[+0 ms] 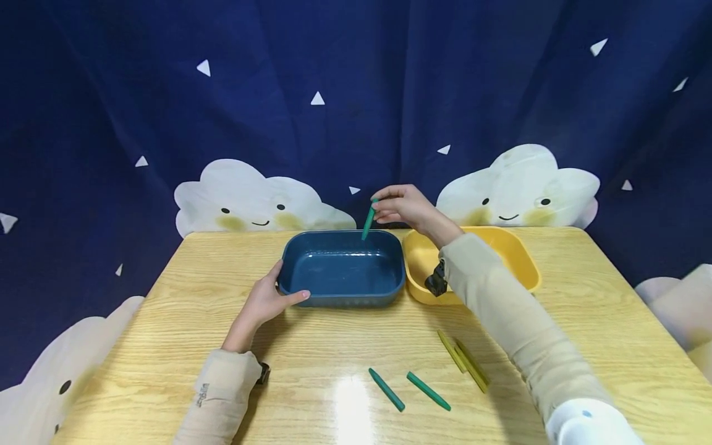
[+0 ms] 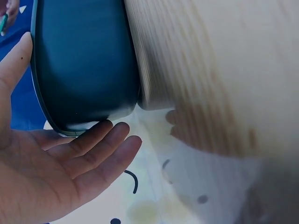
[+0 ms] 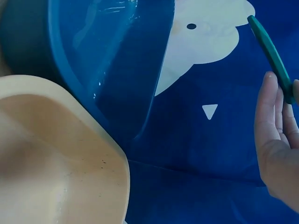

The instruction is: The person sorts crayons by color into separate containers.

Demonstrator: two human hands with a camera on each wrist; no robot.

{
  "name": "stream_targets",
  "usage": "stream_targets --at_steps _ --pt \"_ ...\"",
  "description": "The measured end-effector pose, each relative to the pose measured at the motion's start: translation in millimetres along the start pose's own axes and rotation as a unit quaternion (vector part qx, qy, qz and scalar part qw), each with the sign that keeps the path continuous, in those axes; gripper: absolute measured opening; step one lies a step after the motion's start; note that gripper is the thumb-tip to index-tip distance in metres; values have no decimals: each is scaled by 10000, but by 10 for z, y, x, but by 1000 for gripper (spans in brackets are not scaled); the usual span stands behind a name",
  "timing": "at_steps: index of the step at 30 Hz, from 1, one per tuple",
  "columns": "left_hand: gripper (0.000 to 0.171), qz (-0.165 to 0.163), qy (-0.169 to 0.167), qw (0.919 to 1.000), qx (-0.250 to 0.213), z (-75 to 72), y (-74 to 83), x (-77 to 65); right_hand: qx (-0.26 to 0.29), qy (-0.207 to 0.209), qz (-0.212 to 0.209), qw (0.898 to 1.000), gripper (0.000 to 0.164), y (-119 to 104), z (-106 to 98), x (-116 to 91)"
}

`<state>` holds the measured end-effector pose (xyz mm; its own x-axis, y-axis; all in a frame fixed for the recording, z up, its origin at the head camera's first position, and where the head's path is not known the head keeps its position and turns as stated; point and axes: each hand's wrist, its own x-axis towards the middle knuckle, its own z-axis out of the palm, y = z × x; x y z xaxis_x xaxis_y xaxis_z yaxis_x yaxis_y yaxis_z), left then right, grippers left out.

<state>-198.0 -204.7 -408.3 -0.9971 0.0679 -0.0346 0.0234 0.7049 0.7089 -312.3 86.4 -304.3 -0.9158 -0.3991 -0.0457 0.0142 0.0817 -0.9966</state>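
In the head view, a dark blue plastic bin (image 1: 345, 300) stands at the table's far edge. My left hand (image 1: 267, 300) rests around its near-left corner, thumb across the front rim. The left wrist view shows the fingers (image 2: 100, 158) loosely extended beside the bin's wall. Above the bin's back rim, my right hand (image 1: 405, 207) pinches a green crayon (image 1: 368, 222) at its upper end, with the tip pointing down. The right wrist view also shows this crayon (image 3: 271, 53), clear of the blue bin (image 3: 58, 46).
A yellow bin (image 1: 525, 266) stands right of the blue one, partly hidden by my right forearm. Two green crayons, one darker (image 1: 386, 389) and one brighter (image 1: 428, 390), lie at the front. Several olive-yellow crayons (image 1: 471, 366) lie farther right. A blue curtain (image 1: 356, 93) hangs behind.
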Motion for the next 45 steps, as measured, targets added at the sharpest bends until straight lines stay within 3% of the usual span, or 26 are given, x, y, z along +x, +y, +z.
stream_targets --at_steps 11,26,32,39,45 --pt "101 -19 42 10000 10 12 -31 11 43 147 220 9996 22 52 78 290" --pt "102 -43 -14 10000 -26 -11 -24 4 484 -9 262 9985 27 240 266 534" --pt "100 -65 9 10000 2 3 -8 13 499 17 454 9977 38 323 370 635" --pt "99 -48 10 10000 -21 5 -5 9 293 -28 745 9968 24 448 436 705" --pt "99 -88 5 10000 -21 9 -2 16 269 -243 950 9948 31 537 464 745"
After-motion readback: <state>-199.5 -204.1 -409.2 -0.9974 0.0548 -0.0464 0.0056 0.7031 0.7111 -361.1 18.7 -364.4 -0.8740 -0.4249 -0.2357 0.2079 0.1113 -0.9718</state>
